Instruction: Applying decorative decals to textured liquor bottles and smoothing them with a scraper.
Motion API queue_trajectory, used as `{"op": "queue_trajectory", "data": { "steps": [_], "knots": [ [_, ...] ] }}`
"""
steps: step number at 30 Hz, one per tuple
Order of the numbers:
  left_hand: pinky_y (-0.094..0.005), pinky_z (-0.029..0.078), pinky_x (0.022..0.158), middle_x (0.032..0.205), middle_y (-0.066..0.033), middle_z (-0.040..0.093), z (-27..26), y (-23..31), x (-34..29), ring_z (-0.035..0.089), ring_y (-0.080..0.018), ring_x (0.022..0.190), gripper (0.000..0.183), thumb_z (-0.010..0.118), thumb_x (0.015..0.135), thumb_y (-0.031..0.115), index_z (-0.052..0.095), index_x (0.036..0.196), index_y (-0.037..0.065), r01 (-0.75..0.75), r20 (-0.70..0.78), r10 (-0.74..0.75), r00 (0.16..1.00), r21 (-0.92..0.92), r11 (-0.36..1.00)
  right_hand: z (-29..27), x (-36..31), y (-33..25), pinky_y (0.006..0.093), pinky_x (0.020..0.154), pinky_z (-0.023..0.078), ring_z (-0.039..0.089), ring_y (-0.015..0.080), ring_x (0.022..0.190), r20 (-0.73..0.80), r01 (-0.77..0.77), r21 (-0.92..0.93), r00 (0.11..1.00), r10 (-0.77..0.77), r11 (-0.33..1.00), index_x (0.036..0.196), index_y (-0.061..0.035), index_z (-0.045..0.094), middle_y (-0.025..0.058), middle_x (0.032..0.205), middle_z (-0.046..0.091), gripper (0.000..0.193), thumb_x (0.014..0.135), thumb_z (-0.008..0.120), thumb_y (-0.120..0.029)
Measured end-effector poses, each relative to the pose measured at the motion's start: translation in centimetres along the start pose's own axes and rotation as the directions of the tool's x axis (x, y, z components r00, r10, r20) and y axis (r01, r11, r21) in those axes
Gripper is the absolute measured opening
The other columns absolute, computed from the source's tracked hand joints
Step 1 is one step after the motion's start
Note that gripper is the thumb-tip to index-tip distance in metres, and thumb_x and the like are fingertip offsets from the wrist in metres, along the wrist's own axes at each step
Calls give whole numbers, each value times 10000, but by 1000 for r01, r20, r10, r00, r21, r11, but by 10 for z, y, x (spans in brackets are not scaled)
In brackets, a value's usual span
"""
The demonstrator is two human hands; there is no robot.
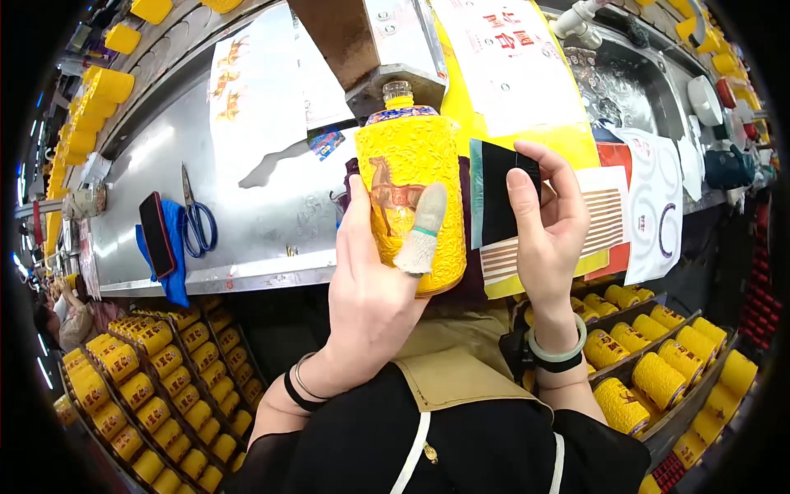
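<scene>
A yellow embossed bottle (424, 148) with a clear glass neck stands tilted in front of me, with a brown horse picture on its face. My left hand (370, 296) is wrapped round its lower left side. The thumb, in a pale cloth cover with a green band, presses beside the horse. Pinched between the thumb and fingers of my right hand (551, 222) is a black flat scraper (502, 193) with a teal edge. It is held just right of the bottle, apart from it. Most of my left fingers are hidden behind the bottle.
A metal post (337, 37) stands behind the bottle's neck. Blue-handled scissors (197, 226), a phone (156, 235) on a blue cloth and decal sheets (259, 99) lie left. Striped strips (605, 214) and a sink (634, 90) are right. Racks of yellow bottles (164, 358) flank me below.
</scene>
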State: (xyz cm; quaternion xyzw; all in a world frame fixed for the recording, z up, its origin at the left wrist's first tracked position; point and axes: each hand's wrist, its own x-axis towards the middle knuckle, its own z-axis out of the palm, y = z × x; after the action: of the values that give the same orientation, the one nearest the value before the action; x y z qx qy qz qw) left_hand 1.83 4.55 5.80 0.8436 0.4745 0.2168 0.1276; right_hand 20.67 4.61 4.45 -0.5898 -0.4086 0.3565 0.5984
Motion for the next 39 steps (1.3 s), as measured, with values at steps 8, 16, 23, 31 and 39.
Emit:
{"op": "queue_trajectory", "data": {
  "steps": [8,16,23,31,39],
  "knots": [
    [-477,562,999,1477,-435,438,16,-2,-3,604,-507,1237,600,792,809,83,670,1397,94,-4,-100,13,995,89,996,8,-7,-4,201,819,489,584,44,948,33,84,10,996,-84,996,1303,23,590,39,1116,648,272,1039,634,-22],
    [-429,515,1085,1476,-291,563,45,-30,-25,638,-374,1284,903,916,721,13,483,1505,-97,148,-114,-282,953,-636,757,6,29,-1,313,807,538,656,218,891,161,376,-316,926,-342,871,1244,-11,680,134,1059,714,326,922,723,21],
    [-417,522,1064,1431,-246,592,49,-32,-31,642,-340,1247,900,945,718,64,502,1490,-76,187,-122,-378,918,-708,681,7,38,-39,329,719,498,572,184,783,774,941,25,195,-602,338,1118,-142,793,2,1000,732,335,793,769,-61],
    [-392,505,1075,1543,-254,512,51,-41,-34,618,-320,1293,1148,973,721,139,273,1599,-100,52,-160,-231,960,-706,706,26,82,-32,358,729,502,615,213,816,602,940,-323,294,-743,111,1090,-105,768,35,961,729,299,794,777,-66],
    [-397,464,1134,1540,-240,513,52,-49,-37,584,-298,1356,1082,944,762,126,291,1593,-105,20,-131,-177,975,-749,663,-1,31,-38,344,800,547,688,214,920,692,663,-63,568,-446,746,1206,-32,681,106,1096,711,325,892,765,-38]
  ]
}}
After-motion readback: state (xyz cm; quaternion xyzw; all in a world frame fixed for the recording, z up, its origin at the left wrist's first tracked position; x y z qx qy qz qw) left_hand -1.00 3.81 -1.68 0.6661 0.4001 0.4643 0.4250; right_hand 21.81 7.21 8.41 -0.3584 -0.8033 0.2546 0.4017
